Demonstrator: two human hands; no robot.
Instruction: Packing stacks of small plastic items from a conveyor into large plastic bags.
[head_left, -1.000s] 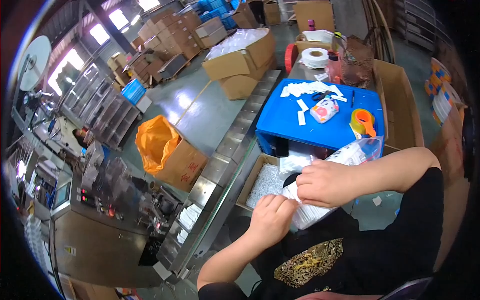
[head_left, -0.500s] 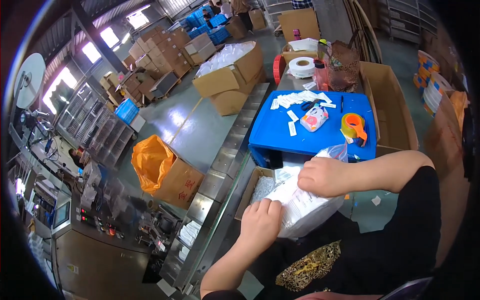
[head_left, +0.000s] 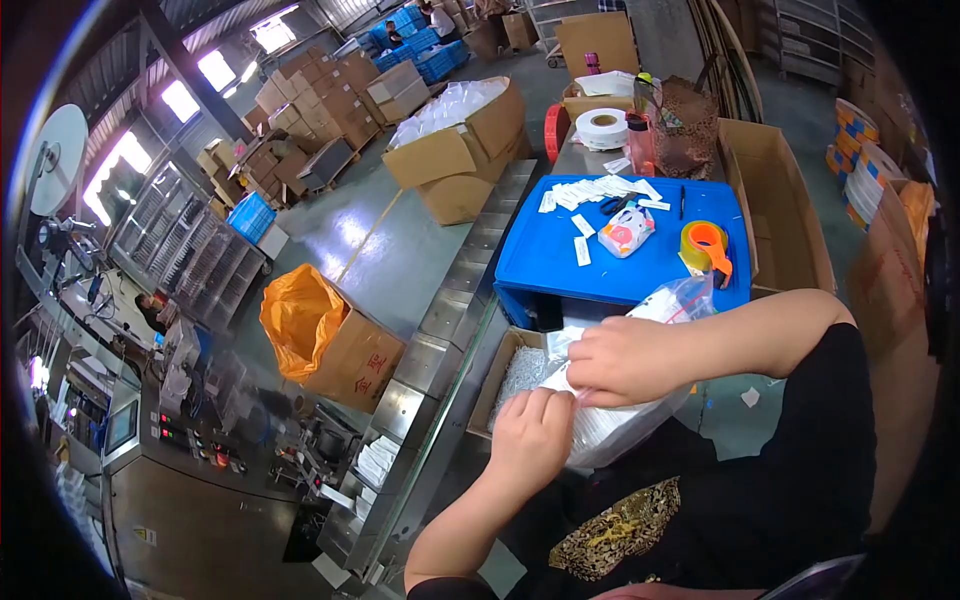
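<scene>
A clear plastic bag (head_left: 630,425) full of white packets lies in front of my body, over the near side of an open carton (head_left: 484,405). My left hand (head_left: 533,436) has its fingers curled shut on the bag's left edge. Right beside it, my right hand (head_left: 622,362) is closed on the upper part of the same bag, its fingertips meeting the left ones. What the fingertips pinch is partly hidden behind the knuckles. From under my right forearm the bag's loose clear end (head_left: 690,298) sticks out toward the blue table. Inside the carton lies crinkled clear plastic (head_left: 522,372).
Ahead stands a blue crate top (head_left: 560,270) with white slips (head_left: 600,190), scissors (head_left: 617,205), a small soft pack (head_left: 627,232) and an orange tape dispenser (head_left: 708,250). A metal conveyor (head_left: 445,315) runs along my left, beside a carton with an orange liner (head_left: 350,365).
My right hand has slid left along the bag until it meets my left hand. The left hand has shifted slightly, and more of the bag's clear end shows.
</scene>
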